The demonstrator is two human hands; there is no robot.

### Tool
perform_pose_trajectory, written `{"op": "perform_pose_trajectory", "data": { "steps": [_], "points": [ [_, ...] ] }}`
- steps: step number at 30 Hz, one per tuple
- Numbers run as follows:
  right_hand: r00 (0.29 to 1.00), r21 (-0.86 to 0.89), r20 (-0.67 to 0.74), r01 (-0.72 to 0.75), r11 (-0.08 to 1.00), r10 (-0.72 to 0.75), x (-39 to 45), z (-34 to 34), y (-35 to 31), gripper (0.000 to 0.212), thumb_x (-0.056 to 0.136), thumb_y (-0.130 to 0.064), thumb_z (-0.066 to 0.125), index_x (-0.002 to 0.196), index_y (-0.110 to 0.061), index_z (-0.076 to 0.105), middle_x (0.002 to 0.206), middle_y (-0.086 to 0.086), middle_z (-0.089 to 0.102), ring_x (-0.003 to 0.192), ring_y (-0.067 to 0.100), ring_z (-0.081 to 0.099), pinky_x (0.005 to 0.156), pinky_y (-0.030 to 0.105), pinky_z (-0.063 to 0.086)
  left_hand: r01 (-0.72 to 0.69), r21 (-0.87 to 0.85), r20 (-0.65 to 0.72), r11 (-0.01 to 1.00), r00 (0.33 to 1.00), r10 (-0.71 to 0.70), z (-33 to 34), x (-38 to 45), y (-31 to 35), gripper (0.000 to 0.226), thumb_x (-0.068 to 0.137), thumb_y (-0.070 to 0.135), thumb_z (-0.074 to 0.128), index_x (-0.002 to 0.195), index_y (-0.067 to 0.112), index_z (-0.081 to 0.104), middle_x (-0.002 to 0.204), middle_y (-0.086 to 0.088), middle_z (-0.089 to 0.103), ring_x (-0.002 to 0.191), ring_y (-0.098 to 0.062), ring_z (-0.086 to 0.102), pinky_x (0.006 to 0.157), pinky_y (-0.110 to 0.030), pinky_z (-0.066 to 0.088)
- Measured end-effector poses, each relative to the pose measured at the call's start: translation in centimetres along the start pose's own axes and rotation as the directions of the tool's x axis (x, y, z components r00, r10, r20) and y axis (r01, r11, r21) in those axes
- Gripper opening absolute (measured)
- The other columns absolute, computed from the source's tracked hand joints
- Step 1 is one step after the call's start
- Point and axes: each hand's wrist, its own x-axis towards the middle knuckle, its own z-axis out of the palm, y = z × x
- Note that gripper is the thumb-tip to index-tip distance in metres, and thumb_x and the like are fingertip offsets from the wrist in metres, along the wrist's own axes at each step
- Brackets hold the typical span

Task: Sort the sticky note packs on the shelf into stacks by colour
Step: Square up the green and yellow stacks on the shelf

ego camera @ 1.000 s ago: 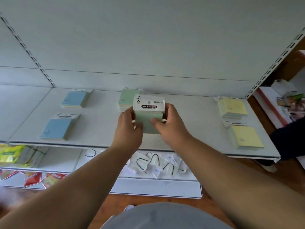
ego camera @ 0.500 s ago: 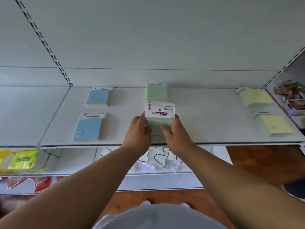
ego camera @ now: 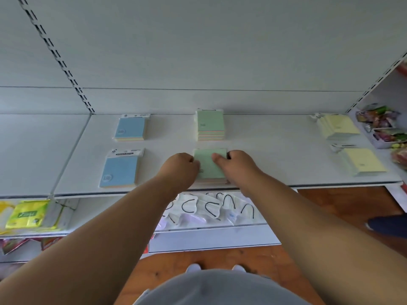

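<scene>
1. Both hands grip one green pack (ego camera: 209, 165) at the shelf's (ego camera: 275, 150) front edge: left hand (ego camera: 179, 167) on its left side, right hand (ego camera: 236, 165) with thumb on top.
2. Risk: the pack sits close to that edge; a careless release could nudge it off.
3. Count: two blue packs (ego camera: 120, 170), two green piles including the back stack (ego camera: 210, 125), two yellow piles (ego camera: 361, 161).

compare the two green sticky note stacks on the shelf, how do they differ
The back green stack sits untouched near the shelf's rear wall; the front green stack lies near the front edge between the left hand and right hand, which grip its sides. The back stack looks taller, with more layers showing at its front. The back stack's top card shows; the front stack's is not visible. Both are green on top and lie flat in the middle of the shelf.
</scene>
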Motion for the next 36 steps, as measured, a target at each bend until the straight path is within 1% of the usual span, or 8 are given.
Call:
{"op": "perform_pose_trajectory", "data": {
  "steps": [5,11,16,19,21,23,26,36],
  "points": [
    [0.999,-0.176,-0.029,-0.025,0.984,0.020,1.5,0.3,-0.2,0.048,0.093,-0.047,0.050,0.113,-0.006,0.064,0.112,0.015,0.066,0.103,0.033,0.061,0.076,0.028,0.041,0.033,0.097,0.055,0.995,0.998,-0.039,0.7,1.1,0.9,0.020,0.090,0.023,0.046,0.082,0.011,0.060,0.087,-0.012,0.064,0.081,-0.031,0.061,0.065,-0.028,0.042],
    [0.999,-0.298,-0.034,-0.021,0.954,0.011,2.3,0.2,0.2,0.053,0.095,-0.048,0.046,0.116,-0.003,0.062,0.114,0.018,0.066,0.105,0.035,0.061,0.075,0.029,0.038,0.011,0.128,0.053,0.992,0.998,-0.018,0.9,1.3,1.1,0.025,0.091,0.022,0.045,0.087,0.006,0.064,0.089,-0.015,0.066,0.084,-0.032,0.061,0.067,-0.028,0.040],
    [0.998,-0.276,-0.057,0.006,0.961,-0.023,1.9,-0.2,0.7,0.042,0.093,-0.049,0.052,0.090,-0.008,0.064,0.080,0.008,0.058,0.077,0.028,0.053,0.066,0.030,0.035,-0.004,0.111,0.061,0.994,0.998,-0.002,1.0,1.3,1.2,0.027,0.093,0.025,0.044,0.085,0.006,0.062,0.088,-0.012,0.063,0.081,-0.030,0.059,0.067,-0.030,0.044],
    [0.995,-0.300,-0.094,-0.004,0.954,-0.025,1.3,-0.2,1.0,0.048,0.096,-0.052,0.043,0.067,-0.015,0.046,0.064,0.002,0.045,0.072,0.028,0.047,0.059,0.029,0.030,-0.041,0.059,0.023,0.997,0.999,0.040,0.9,0.7,0.3,0.031,0.094,0.031,0.044,0.075,0.010,0.055,0.091,-0.016,0.064,0.089,-0.034,0.062,0.069,-0.032,0.045],
    [0.984,-0.324,-0.141,0.057,0.944,-0.108,0.4,-0.7,1.5,0.051,0.094,-0.059,0.038,0.063,-0.018,0.037,0.068,0.004,0.046,0.070,0.028,0.047,0.052,0.030,0.027,-0.120,0.162,-0.001,0.979,0.993,0.122,0.8,-0.5,-0.5,0.031,0.093,0.043,0.049,0.086,0.014,0.058,0.099,-0.012,0.060,0.093,-0.031,0.059,0.073,-0.032,0.043],
    [0.968,-0.404,-0.086,0.184,0.896,-0.237,-0.8,-1.2,2.4,0.051,0.087,-0.068,0.042,0.069,-0.020,0.043,0.078,0.002,0.047,0.069,0.023,0.048,0.053,0.029,0.031,-0.180,0.343,0.014,0.922,0.982,0.187,0.7,-1.5,-1.0,0.048,0.087,0.055,0.056,0.112,0.014,0.058,0.110,-0.007,0.057,0.100,-0.027,0.058,0.084,-0.034,0.047],
    [0.952,-0.575,0.105,0.295,0.763,-0.289,-1.8,-1.5,3.4,0.058,0.075,-0.073,0.056,0.102,-0.021,0.059,0.089,-0.004,0.044,0.081,0.019,0.053,0.066,0.032,0.046,-0.251,0.538,0.060,0.805,0.963,0.261,1.1,-1.4,-1.1,0.045,0.088,0.051,0.056,0.113,0.014,0.053,0.109,-0.007,0.055,0.099,-0.028,0.059,0.077,-0.033,0.045],
    [0.947,-0.577,0.171,0.320,0.752,-0.272,-0.5,-1.4,2.6,0.052,0.080,-0.052,0.068,0.119,-0.017,0.065,0.100,0.009,0.056,0.092,0.030,0.061,0.077,0.034,0.051,-0.282,0.508,0.095,0.814,0.958,0.272,1.3,-0.2,-0.9,0.029,0.091,0.039,0.057,0.104,0.013,0.055,0.104,-0.010,0.059,0.094,-0.030,0.059,0.069,-0.031,0.039]
  ]
}}
